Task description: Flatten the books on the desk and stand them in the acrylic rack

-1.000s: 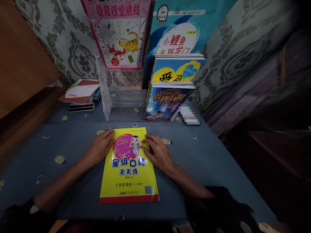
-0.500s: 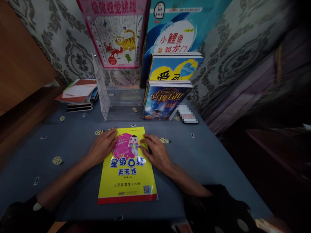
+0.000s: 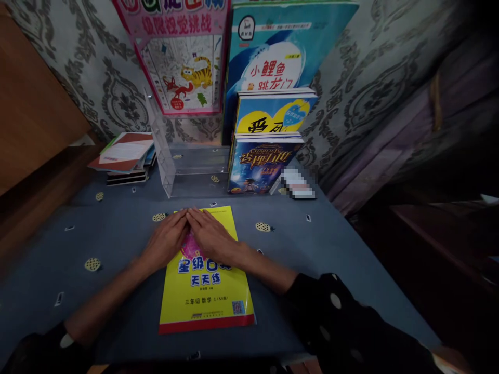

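Head view, left hand [image 3: 168,236], right hand [image 3: 213,237], atop yellow book [image 3: 206,307]

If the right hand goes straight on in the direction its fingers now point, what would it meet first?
Probably the fingertips of the left hand, close to those of the right hand over the yellow rectangular book with a red bottom band; whether they touch is unclear.
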`<state>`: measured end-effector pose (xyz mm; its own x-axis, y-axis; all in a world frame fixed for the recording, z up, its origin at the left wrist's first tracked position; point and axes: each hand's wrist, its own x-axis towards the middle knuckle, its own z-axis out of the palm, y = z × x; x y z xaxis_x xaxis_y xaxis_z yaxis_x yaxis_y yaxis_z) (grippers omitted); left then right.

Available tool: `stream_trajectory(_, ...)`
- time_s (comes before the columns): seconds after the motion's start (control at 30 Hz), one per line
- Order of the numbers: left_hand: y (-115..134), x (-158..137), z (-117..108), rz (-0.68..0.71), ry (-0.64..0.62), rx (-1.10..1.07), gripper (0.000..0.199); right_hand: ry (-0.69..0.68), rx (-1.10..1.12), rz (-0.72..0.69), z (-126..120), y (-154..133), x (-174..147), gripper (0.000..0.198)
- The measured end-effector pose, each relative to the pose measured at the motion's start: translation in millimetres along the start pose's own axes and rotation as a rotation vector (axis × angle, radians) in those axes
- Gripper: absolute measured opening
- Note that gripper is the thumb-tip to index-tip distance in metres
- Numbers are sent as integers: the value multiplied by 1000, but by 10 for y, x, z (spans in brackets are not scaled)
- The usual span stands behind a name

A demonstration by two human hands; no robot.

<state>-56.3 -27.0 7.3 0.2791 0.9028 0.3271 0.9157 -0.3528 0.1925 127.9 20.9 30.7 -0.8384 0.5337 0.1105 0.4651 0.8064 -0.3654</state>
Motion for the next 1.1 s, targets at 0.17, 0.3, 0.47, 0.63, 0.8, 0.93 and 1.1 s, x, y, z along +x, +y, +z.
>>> stream_trajectory(0.17, 1, 12, -20, 26, -39, 60, 41, 28, 4, 18, 77, 41, 24, 59)
stream_trajectory(0.3, 49, 40, -54, 33, -78, 133, 41, 99, -16, 51, 110, 36, 3, 53)
stream_trajectory(0.47, 115, 92, -106, 49, -142, 213, 42, 124, -28, 90, 105, 33, -13, 53)
stream_trajectory(0.63, 168, 136, -135, 13, -175, 230, 45, 114, -31, 123, 57, 53, -89, 56)
stream_trajectory(0.8, 233, 192, -159, -20, -219, 284, 46, 123, -54, 142, 47, 89, -167, 59)
stream_trajectory(0.93, 307, 229, -177, -25, -241, 321, 47, 156, -50, 154, 45, 110, -215, 58)
stream_trajectory(1.1, 416, 293, -156, -47, -255, 307, 46, 153, -44, 187, 18, 86, -237, 58)
